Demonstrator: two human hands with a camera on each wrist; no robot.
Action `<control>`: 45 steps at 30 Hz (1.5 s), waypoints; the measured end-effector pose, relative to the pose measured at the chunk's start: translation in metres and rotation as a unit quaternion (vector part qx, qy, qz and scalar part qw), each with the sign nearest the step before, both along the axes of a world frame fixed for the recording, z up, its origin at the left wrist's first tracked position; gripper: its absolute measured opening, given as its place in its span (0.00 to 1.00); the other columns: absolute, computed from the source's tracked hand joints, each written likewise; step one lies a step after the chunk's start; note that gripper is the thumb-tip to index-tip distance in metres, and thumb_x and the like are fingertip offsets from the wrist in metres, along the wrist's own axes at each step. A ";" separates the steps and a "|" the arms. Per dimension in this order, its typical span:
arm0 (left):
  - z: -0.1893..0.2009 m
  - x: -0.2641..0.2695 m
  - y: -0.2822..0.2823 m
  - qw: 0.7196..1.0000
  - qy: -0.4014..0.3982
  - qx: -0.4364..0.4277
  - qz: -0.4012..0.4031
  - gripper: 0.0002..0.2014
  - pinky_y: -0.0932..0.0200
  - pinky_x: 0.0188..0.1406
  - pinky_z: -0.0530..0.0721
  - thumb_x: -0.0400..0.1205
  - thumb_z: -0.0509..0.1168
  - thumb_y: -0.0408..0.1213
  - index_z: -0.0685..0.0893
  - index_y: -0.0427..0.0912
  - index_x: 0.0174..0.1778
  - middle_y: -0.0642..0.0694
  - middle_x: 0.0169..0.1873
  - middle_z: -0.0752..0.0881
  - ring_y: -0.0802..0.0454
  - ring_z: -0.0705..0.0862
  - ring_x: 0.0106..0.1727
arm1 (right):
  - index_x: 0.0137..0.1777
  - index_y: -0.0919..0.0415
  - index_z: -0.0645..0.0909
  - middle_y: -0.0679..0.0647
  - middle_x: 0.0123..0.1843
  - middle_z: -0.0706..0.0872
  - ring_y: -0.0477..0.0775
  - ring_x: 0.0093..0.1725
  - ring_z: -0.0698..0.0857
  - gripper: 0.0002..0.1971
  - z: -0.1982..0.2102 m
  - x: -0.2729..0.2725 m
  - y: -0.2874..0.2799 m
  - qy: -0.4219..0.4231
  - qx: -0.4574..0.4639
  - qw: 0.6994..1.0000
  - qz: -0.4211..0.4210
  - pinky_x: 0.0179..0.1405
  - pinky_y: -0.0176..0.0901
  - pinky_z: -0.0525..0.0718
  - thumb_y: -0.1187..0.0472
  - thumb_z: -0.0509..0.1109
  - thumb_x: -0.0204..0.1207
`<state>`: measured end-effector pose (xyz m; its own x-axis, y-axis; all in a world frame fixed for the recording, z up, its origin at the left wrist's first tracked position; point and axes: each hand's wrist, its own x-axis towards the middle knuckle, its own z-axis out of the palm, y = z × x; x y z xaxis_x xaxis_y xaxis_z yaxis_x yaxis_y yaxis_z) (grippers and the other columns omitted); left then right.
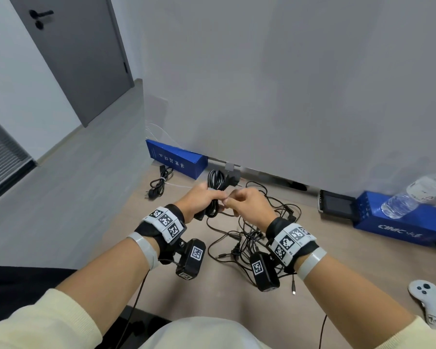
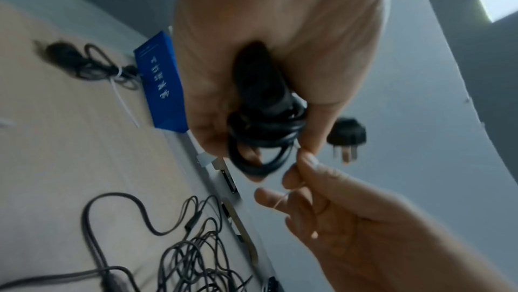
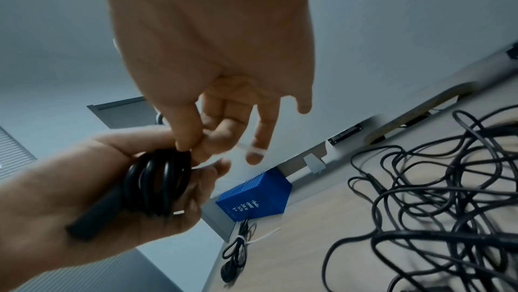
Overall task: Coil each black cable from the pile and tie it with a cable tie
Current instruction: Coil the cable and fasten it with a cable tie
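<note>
The coiled black cable [image 1: 215,190] sat gripped in the left hand [image 1: 199,200] above the pile [image 1: 257,235]; the right hand [image 1: 247,201] pinched the cable tie [image 3: 253,150]. Best to pull it snug while keeping the loops bunched.

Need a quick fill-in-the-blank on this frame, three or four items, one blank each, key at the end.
1. The coiled black cable is gripped in the person's ____ hand.
2. The right hand pinches a thin white ____ beside the coil.
3. An already tied cable lies on the table next to a ____ box.
4. The untied cable pile lies below the ____ hand.

Missing words: left; cable tie; blue; right
</note>
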<state>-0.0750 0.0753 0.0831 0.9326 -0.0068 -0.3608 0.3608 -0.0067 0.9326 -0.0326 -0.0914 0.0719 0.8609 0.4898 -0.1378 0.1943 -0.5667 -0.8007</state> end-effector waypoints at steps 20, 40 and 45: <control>-0.058 -0.017 -0.019 0.987 0.009 -0.095 0.130 0.10 0.57 0.39 0.85 0.85 0.68 0.36 0.86 0.35 0.58 0.42 0.36 0.87 0.50 0.84 0.38 | 0.35 0.60 0.86 0.52 0.34 0.91 0.39 0.27 0.75 0.18 -0.036 0.024 -0.018 0.119 -0.015 0.992 0.050 0.37 0.41 0.75 0.48 0.72 0.81; -0.129 0.076 0.156 0.987 0.120 -0.083 0.074 0.08 0.55 0.38 0.79 0.85 0.67 0.38 0.88 0.37 0.49 0.41 0.41 0.90 0.49 0.83 0.38 | 0.35 0.59 0.86 0.53 0.30 0.89 0.45 0.31 0.82 0.13 -0.127 0.107 0.153 0.233 -0.053 0.970 -0.032 0.42 0.37 0.80 0.55 0.74 0.80; -0.151 0.109 0.177 0.962 0.171 -0.068 0.200 0.05 0.58 0.39 0.86 0.82 0.71 0.32 0.89 0.38 0.51 0.40 0.43 0.90 0.49 0.87 0.42 | 0.62 0.47 0.77 0.47 0.38 0.87 0.42 0.40 0.86 0.15 -0.140 0.101 0.189 0.103 -0.060 0.984 -0.135 0.37 0.28 0.75 0.50 0.75 0.78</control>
